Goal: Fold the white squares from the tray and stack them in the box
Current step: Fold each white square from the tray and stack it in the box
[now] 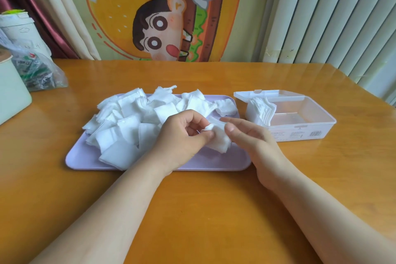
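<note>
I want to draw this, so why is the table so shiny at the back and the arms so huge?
Head view: the glossy table mirrors the bright blinds, giving pale glare at the back; the wide lens swells the arms near the bottom edge; the white squares look sharp.

Both on one white square [220, 140] over the lilac tray [214, 162] here. The left grip [184, 135] has it pinched with curled fingers, and the right grip [252, 137] nips the other edge between thumb and forefinger. A messy pile of loose squares [128, 118] covers the tray's left side. The clear box [310, 128] sits just right of it on the table [192, 199], with a folded stack [261, 111] leaning at its left end.
</note>
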A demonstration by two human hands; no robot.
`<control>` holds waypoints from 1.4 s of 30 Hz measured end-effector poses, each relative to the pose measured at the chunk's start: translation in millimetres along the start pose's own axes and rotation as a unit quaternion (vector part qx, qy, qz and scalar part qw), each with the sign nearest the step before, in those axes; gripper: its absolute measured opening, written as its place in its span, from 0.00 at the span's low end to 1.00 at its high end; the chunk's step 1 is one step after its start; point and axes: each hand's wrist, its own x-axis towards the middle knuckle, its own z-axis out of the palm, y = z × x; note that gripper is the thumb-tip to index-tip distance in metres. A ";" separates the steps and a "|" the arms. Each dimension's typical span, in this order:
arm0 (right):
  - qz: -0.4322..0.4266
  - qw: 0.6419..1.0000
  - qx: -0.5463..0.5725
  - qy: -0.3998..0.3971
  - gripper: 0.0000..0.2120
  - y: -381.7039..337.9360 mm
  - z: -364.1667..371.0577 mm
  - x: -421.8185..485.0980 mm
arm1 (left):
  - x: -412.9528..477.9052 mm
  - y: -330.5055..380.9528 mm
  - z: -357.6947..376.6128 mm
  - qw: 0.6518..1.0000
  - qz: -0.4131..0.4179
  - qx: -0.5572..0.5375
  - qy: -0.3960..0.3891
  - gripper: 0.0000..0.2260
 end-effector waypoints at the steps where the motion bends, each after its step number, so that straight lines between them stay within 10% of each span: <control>1: -0.007 1.000 -0.014 -0.003 0.20 1.5 0.9 -1.0 | 0.4 -0.7 -0.3 1.000 0.000 0.014 0.005 0.09; 5: -0.074 0.982 -0.170 0.048 0.15 9.5 4.3 -1.1 | -0.5 1.0 -2.5 0.997 -0.017 0.073 -0.025 0.21; 20: -0.081 0.942 -0.322 0.048 0.28 5.4 15.3 -7.0 | -2.9 5.3 -0.3 0.997 -0.026 0.063 -0.045 0.10; 34: -0.073 0.991 -0.104 0.046 0.05 -48.7 -14.1 -7.9 | 8.5 42.7 20.0 0.996 0.007 -0.056 -0.063 0.06; 42: -0.055 0.943 -0.118 0.305 0.05 -82.3 -70.6 10.8 | 51.4 72.3 60.0 0.999 0.017 -0.002 -0.045 0.08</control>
